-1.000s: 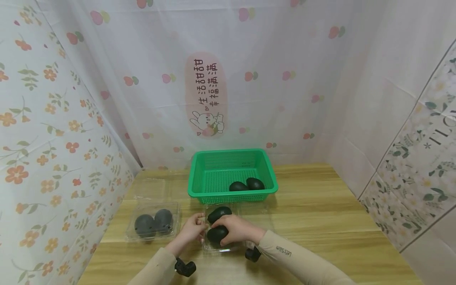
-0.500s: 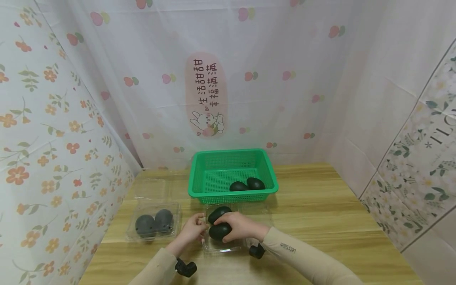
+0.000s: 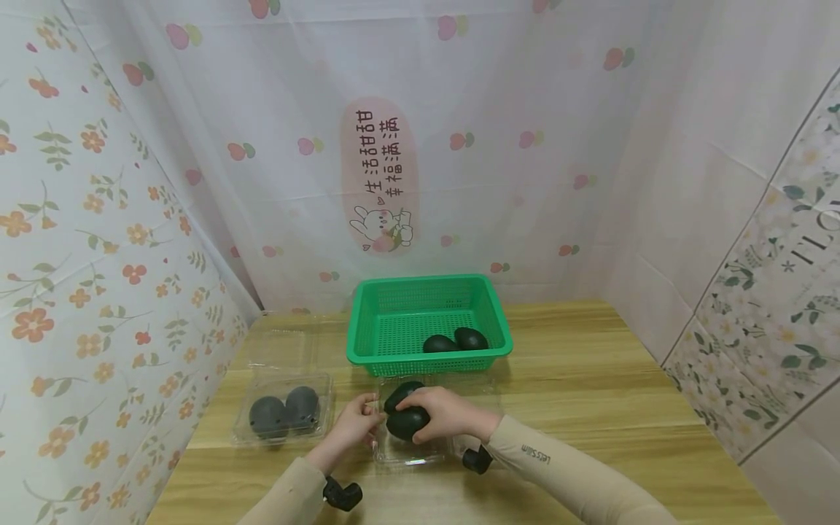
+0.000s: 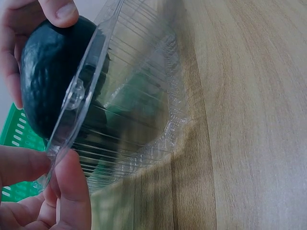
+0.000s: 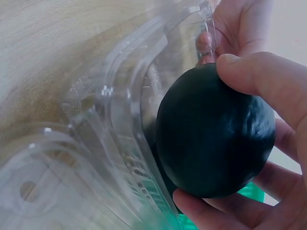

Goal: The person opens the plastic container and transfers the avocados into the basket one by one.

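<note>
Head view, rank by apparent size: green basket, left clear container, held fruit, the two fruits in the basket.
1. Green basket
2. Left clear container
3. Held fruit
Last, too alike to rank: left basket fruit, partly hidden, and right basket fruit.

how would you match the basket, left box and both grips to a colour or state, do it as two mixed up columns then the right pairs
Column one
1. basket
2. left box
3. left grip
4. right grip

Column two
A. clear plastic
B. gripping a fruit
C. green
D. pinching the rim of the middle box

Right pairs: 1-C, 2-A, 3-D, 4-B
</note>
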Motion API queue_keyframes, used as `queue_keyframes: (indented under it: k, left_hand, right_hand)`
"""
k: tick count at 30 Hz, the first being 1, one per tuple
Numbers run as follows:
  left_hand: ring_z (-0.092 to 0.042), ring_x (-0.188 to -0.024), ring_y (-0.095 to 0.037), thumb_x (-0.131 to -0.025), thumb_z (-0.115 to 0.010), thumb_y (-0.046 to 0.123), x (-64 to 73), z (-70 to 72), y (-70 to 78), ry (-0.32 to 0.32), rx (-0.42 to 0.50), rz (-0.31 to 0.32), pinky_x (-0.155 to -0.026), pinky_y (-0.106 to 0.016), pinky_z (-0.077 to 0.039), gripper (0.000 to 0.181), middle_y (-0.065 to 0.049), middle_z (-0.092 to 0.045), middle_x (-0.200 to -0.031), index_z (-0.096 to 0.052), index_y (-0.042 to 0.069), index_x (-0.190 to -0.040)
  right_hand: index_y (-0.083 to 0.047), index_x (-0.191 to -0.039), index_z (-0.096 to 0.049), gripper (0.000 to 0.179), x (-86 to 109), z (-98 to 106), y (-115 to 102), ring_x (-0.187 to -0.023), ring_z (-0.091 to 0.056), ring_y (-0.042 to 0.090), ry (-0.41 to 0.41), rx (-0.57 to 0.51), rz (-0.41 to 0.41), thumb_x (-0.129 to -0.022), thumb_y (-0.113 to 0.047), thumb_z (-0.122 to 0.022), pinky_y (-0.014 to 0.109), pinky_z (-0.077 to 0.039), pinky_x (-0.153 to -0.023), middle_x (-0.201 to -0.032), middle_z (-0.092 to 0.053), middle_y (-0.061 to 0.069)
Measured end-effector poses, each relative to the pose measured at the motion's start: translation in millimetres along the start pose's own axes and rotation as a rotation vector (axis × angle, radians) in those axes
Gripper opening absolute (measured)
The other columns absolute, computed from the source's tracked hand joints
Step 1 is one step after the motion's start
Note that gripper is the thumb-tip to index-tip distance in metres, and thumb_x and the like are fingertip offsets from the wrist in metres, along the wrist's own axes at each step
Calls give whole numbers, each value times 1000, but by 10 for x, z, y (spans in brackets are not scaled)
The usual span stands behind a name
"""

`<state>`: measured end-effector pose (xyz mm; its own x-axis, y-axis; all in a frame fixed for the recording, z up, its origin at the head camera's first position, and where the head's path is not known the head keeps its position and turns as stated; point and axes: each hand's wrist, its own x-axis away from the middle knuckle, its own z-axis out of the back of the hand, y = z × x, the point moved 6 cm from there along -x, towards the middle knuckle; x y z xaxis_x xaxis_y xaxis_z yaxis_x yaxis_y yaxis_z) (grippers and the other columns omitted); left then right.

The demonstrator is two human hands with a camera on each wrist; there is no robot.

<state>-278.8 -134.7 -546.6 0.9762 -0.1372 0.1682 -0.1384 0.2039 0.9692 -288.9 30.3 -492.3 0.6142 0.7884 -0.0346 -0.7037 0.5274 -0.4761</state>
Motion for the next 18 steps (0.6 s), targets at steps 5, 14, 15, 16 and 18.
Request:
queue_keyframes:
  k: [5, 14, 15, 16, 18]
  left_hand:
    - [-47, -53, -13, -90, -60, -2, 14, -3, 16, -6, 12, -1, -45, -26, -49, 50, -3, -46, -74, -38, -15, -133]
    - [-48, -52, -13, -90, -60, -2, -4, 0, -9, -8, -1, -5, -44, -26, -49, 50, -3, -47, -72, -38, -16, -133]
    - [-48, -52, -13, -90, -59, -2, -6, -1, -10, -10, 0, -5, -44, -26, -49, 50, -3, -47, -72, -38, -16, -133]
    - [-48, -52, -13, -90, -59, -2, -9, -2, -13, -11, 1, -6, -44, -26, -49, 50, -3, -47, -72, -38, -16, -133]
    - [-48, -51, -13, -90, -58, -3, -14, -5, -20, -16, 10, -3, -44, -26, -49, 50, -3, -47, -72, -37, -16, -133]
  right_hand:
    - [-16, -126, -64, 54, 10, 32, 3, -112, -56, 15, 2, -8, 6, -75, -23, -81, 24, -48, -85, -124, -61, 3]
    - [-16, -127, -64, 55, 38, 94, -26, -110, -56, 12, -4, -19, 12, -76, -23, -80, 22, -47, -85, -124, -60, 2]
    - [-16, -127, -63, 55, 42, 100, -31, -110, -56, 12, -3, -15, 16, -76, -24, -80, 22, -47, -86, -124, -60, 2]
    - [-16, -127, -63, 55, 46, 109, -35, -110, -56, 12, -3, -11, 20, -76, -24, -80, 22, -47, -86, -124, -60, 2]
    - [-16, -128, -63, 55, 50, 123, -36, -111, -55, 12, -1, -5, 28, -76, -24, -80, 22, -47, -86, -124, -60, 2]
